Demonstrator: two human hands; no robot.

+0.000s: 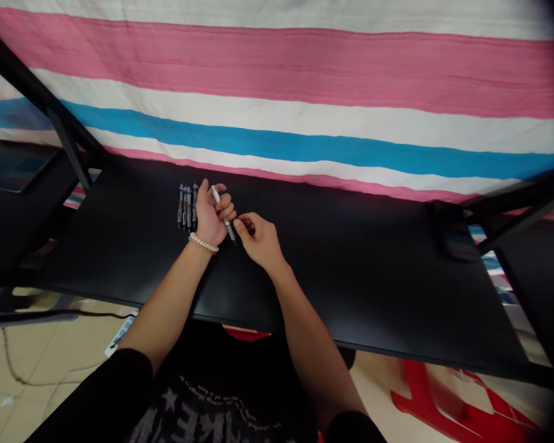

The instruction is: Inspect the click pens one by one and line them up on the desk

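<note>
My left hand, with a bead bracelet at the wrist, is closed around a white pen whose dark tip points down toward the black table. Beside it, my right hand pinches its fingertips at the pen's lower end; what they grip is too small to make out. Just left of my left hand, several dark pens lie side by side on the table.
A pink, white and blue striped cloth hangs behind the table. A dark flat object rests at the table's right end. Black frame bars cross at the left. A red stool stands on the floor below.
</note>
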